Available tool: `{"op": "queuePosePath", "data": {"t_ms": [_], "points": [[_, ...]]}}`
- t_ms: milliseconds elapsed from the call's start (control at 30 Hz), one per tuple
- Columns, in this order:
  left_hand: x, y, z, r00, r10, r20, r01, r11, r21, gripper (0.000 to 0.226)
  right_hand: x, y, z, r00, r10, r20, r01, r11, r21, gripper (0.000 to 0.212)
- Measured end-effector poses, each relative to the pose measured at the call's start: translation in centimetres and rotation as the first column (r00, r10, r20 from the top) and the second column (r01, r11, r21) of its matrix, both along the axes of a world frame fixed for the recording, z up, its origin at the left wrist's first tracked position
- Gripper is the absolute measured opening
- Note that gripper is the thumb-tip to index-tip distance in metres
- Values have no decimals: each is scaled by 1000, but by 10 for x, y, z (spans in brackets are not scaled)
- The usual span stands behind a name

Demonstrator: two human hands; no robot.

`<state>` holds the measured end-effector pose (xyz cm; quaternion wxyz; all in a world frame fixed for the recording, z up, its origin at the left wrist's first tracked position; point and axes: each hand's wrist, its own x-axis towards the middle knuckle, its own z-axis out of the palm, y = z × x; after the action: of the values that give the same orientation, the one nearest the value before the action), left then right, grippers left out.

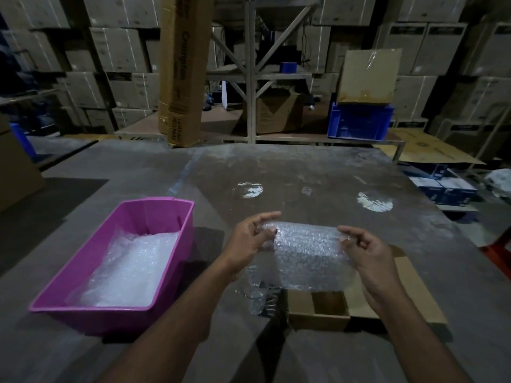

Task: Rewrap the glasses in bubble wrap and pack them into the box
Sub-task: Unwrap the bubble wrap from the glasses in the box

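While both hands pinch a bubbly wrap sheet (307, 252) by its top corners, left hand (249, 244) and right hand (367, 255), it hangs over clear glasses (255, 297) and the open cardboard box (318, 313). Pink tub (91, 308) of wrap sits left.

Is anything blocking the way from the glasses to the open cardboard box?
Nothing visible does. The glasses lie on the table just left of the box, whose top is open. Both hands hold the bubble wrap sheet above them.
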<state>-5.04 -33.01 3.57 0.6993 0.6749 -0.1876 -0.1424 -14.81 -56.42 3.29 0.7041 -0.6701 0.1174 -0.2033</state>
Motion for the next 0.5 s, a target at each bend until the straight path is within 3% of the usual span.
{"op": "queuePosePath", "data": {"t_ms": [267,500], "points": [[-5,-3,-4,999,-1,49,0,1000,19,48,-10,-3,3,988,150,-21,-151,980,-126,60],[-13,1,-4,999,3,51,-6,998,66,55,-10,-2,-3,992,117,-36,-122,975,-184,48]]}}
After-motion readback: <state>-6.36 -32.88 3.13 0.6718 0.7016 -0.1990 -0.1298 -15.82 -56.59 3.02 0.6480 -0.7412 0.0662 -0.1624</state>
